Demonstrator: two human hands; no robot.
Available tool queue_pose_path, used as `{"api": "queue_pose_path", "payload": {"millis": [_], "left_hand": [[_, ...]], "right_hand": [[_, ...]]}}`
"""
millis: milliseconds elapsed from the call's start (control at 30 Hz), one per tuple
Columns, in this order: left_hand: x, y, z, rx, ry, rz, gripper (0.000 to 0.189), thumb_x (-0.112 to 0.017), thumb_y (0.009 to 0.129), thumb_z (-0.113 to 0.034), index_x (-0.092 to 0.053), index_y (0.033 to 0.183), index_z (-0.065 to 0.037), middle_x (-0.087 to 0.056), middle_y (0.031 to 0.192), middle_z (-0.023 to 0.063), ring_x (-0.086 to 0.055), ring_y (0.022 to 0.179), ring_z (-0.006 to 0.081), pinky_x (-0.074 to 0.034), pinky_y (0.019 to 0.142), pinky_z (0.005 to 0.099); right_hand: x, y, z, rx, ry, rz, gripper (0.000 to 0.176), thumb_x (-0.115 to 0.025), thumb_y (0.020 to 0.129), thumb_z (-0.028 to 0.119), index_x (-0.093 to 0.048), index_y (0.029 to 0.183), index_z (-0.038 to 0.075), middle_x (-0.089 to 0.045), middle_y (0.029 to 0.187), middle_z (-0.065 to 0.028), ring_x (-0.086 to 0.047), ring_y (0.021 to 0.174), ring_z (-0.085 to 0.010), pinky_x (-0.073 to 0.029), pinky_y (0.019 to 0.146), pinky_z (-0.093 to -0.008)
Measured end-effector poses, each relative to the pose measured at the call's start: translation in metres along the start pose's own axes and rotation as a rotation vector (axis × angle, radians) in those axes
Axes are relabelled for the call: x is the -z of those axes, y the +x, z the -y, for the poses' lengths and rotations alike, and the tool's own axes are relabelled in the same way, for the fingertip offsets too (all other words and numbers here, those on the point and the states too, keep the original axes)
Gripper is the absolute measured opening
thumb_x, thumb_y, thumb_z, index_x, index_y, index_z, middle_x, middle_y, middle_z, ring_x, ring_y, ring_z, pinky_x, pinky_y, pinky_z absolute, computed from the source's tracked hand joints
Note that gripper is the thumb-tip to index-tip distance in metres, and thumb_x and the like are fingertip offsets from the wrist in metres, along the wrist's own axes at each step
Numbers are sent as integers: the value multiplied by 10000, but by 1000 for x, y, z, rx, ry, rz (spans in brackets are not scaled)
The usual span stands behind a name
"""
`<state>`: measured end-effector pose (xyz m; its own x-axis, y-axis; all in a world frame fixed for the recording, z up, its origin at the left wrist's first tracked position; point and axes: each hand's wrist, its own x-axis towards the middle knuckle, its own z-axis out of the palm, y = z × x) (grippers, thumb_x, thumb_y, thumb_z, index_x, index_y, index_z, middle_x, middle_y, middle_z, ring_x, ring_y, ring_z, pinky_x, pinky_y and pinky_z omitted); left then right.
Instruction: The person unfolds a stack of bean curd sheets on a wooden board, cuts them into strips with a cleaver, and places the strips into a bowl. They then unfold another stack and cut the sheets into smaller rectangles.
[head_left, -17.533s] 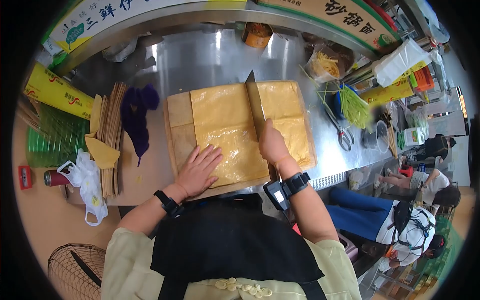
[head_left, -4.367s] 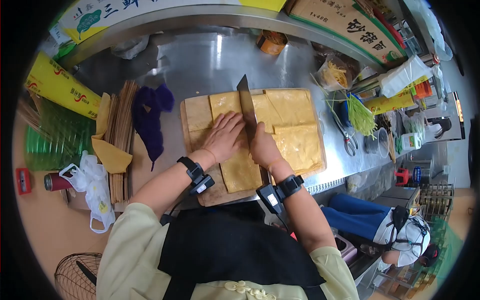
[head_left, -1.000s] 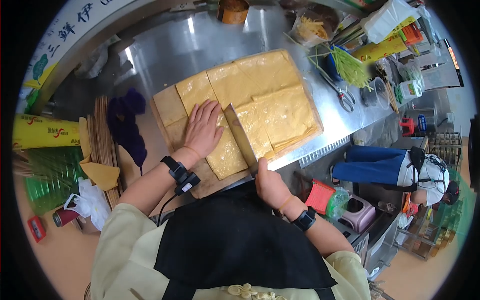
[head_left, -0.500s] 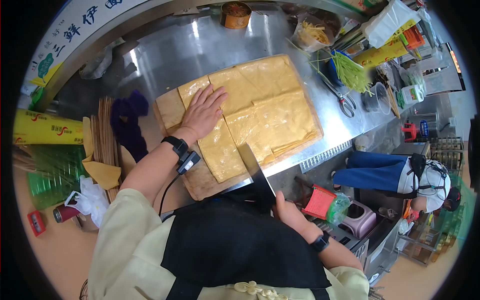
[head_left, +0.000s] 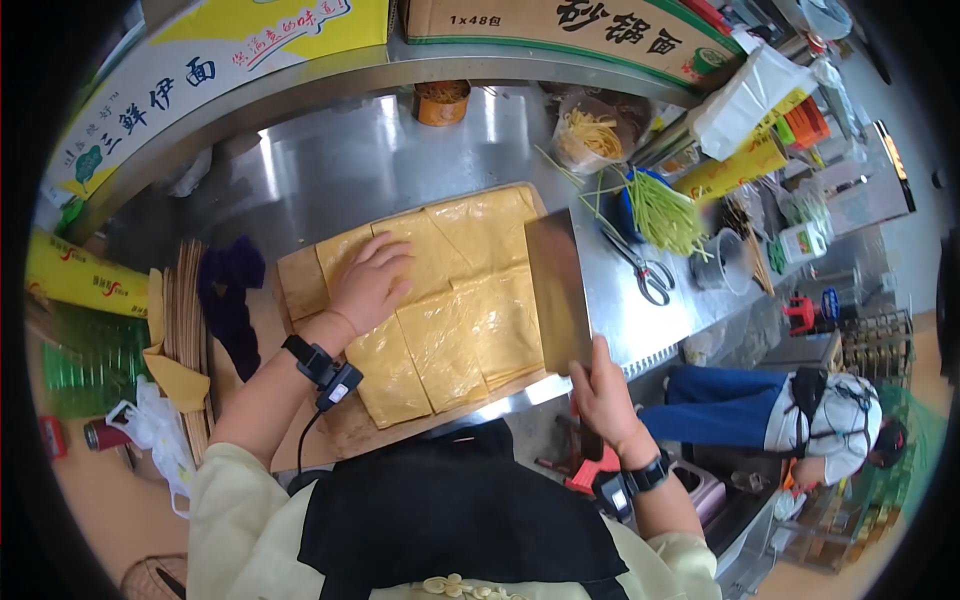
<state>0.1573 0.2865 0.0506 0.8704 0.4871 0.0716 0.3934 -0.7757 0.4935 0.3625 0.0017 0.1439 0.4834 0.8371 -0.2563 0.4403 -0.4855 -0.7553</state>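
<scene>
Flat yellow sheets that look like tofu skin (head_left: 465,335) lie stacked on a wooden cutting board (head_left: 300,290), with cut lines running across them. My left hand (head_left: 368,288) rests on their left part, palm down and fingers stretched out. In my right hand (head_left: 605,398) is the handle of a cleaver (head_left: 562,290), gripped by wrapped fingers. The broad blade stands along the right edge of the sheets, its tip pointing away from me. Its face hides the board's right side.
Scissors (head_left: 648,275) lie right of the board, near a blue bowl of green stems (head_left: 665,215) and a clear tub (head_left: 722,260). An orange tin (head_left: 441,102) stands at the back. Dark purple cloth (head_left: 230,295) lies left. Another person (head_left: 815,425) bends over at the right.
The cleaver has moved from the front edge of the sheets to their right edge, blade now upright in view. My left hand stays on the sheets. The camera view has tilted up.
</scene>
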Motion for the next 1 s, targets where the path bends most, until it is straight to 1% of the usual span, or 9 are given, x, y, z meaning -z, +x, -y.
{"api": "queue_pose_path", "payload": {"millis": [67,167,233,333,433,633,833,933,1000], "left_hand": [[-4,16,-27,-35,27,-12,312,-604,875,-207,-617,1163,-87,-514,1343,61,-355,1342,290,-293,1123,418],[-33,39,-52,-125,34,-69,315,-631,859,-227,-613,1144,-95,-499,1338,73,-358,1335,301,-300,1118,420],[-51,51,-61,-118,18,-99,336,-646,846,-207,-602,1160,-96,-483,1353,81,-360,1333,300,-286,1125,435],[-61,56,-64,-48,56,-57,367,-635,860,-224,-589,1199,-90,-475,1365,83,-362,1334,293,-294,1121,423],[-52,63,-64,-20,25,-1,373,-633,860,-212,-582,1211,-96,-469,1369,89,-358,1337,288,-296,1118,421],[-55,89,-41,137,169,-183,522,-669,823,-227,-512,1291,-58,-434,1408,84,-317,1367,295,-233,1154,427],[-58,91,-25,179,125,-92,631,-708,782,-238,-477,1335,-40,-394,1459,72,-289,1386,296,-204,1167,425],[-58,91,-17,145,29,-157,532,-698,791,-180,-535,1282,-54,-463,1407,76,-340,1361,300,-264,1144,405],[-58,90,-2,160,-223,-314,459,-685,794,-124,-575,1236,-68,-510,1361,73,-387,1331,302,-309,1118,396]], "right_hand": [[1,48,-28,183,-78,-36,276,-483,941,28,-323,1161,-15,-548,596,-134,-563,449,-215,-444,414,-341],[-4,104,-47,364,-151,-78,288,-490,924,34,-323,1154,-13,-552,605,-167,-569,452,-269,-454,413,-371],[-4,124,-36,293,-175,-14,294,-496,887,26,-334,1125,-36,-571,623,-218,-585,507,-358,-463,462,-438],[-4,133,-11,291,-270,37,299,-495,830,-2,-385,1096,-82,-597,705,-298,-588,698,-482,-468,608,-519],[-10,136,-5,257,-315,90,300,-484,821,-18,-365,1092,-70,-598,734,-313,-591,697,-483,-471,605,-531],[-24,141,-6,200,-344,121,272,-473,816,-26,-360,1061,-54,-599,785,-333,-595,739,-497,-478,644,-548],[-38,144,-16,183,-382,86,253,-463,826,-20,-365,1058,-46,-604,792,-333,-599,762,-501,-482,661,-553],[-35,145,-13,172,-375,106,249,-460,829,-21,-368,1058,-47,-607,783,-327,-602,766,-500,-486,662,-548],[-34,145,-17,178,-349,113,261,-470,829,-20,-362,1064,-53,-603,760,-316,-598,746,-494,-477,638,-539]]}}
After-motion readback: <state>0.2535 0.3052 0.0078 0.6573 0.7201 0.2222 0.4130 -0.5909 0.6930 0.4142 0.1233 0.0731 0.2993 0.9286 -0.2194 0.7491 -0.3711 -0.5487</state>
